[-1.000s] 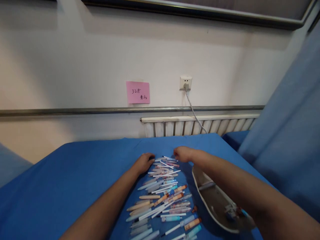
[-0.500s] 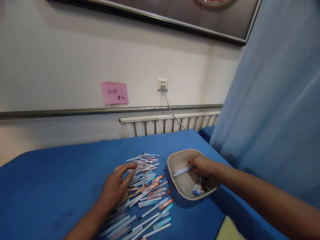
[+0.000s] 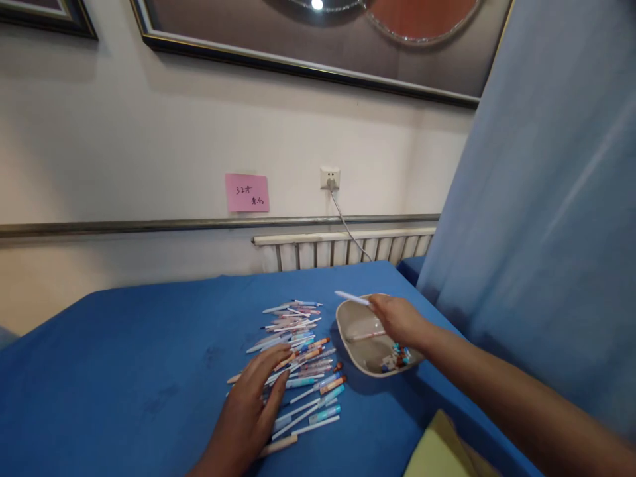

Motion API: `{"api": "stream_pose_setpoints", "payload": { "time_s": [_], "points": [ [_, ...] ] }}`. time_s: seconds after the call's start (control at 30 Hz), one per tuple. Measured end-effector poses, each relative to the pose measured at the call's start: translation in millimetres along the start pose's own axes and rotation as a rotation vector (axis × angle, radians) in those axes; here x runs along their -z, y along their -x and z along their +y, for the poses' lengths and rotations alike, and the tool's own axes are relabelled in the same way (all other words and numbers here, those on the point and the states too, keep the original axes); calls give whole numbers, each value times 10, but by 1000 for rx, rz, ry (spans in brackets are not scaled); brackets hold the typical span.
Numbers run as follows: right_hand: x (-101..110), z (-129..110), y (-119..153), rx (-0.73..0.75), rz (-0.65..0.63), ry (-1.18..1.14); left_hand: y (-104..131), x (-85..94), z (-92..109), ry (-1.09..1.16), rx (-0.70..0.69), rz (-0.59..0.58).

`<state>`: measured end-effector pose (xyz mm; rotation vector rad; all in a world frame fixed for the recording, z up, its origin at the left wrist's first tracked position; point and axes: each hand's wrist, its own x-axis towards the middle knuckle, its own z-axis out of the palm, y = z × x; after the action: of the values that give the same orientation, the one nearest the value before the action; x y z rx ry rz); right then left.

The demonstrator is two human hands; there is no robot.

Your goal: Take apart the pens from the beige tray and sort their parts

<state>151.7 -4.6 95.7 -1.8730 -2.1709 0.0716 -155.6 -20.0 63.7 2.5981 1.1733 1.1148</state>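
Over the far right rim of a beige bin, my right hand grips a pale pen that points left. Inside the bin lie another pen and a cluster of small coloured pieces. My left hand rests at the left side of a long spread of pens, thumb and fingers apart over them. Orange, teal, blue and white pens lie roughly side by side there.
A blue cloth covers the table. At the front right is a yellow-green item. A blue curtain hangs at the right. Behind the table are a white radiator and a cord plugged into a wall socket.
My right hand has lifted the pale pen from inside the bin to above its rim. My left hand has shifted right and nearer along the pens. The camera view has shifted slightly.
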Motion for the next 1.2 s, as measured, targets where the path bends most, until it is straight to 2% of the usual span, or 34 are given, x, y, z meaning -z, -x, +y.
{"api": "stream_pose_setpoints", "payload": {
  "time_s": [0.07,0.13,0.23,0.3,0.37,0.47,0.53,0.63,0.73,0.83,0.9,0.97,1.03,1.1,1.2],
  "points": [
    [-55,-325,117,105,-33,-125,43,10,11,-92,-95,82],
    [-225,-671,237,226,-141,-299,94,27,-7,-166,-187,59],
    [-553,-1043,341,278,-237,-424,188,56,-89,-190,-270,-133],
    [-727,-1147,340,258,-263,-423,257,59,-154,-171,-231,-257],
    [-835,-1168,312,274,-271,-379,315,41,-202,-151,-132,-333],
    [-903,-1137,292,323,-226,-278,363,-17,-243,-111,13,-387],
    [-923,-1106,310,328,-183,-237,372,-54,-263,-92,62,-344],
    [-951,-1058,359,296,-161,-232,375,-74,-286,-68,46,-239],
    [-979,-1019,395,288,-171,-258,375,-54,-284,-13,60,-274],
    [-992,-1001,407,310,-167,-286,367,-30,-268,44,195,-342],
    [-989,-996,404,315,-171,-282,359,-24,-268,49,271,-329],
    [-981,-989,396,314,-182,-270,353,-23,-280,34,260,-256],
    [-978,-981,386,317,-185,-266,353,-24,-297,41,191,-217],
    [-982,-973,378,325,-182,-268,356,-27,-305,80,150,-266],
    [-999,-967,378,348,-179,-257,353,-38,-288,109,202,-318]
  ]
}}
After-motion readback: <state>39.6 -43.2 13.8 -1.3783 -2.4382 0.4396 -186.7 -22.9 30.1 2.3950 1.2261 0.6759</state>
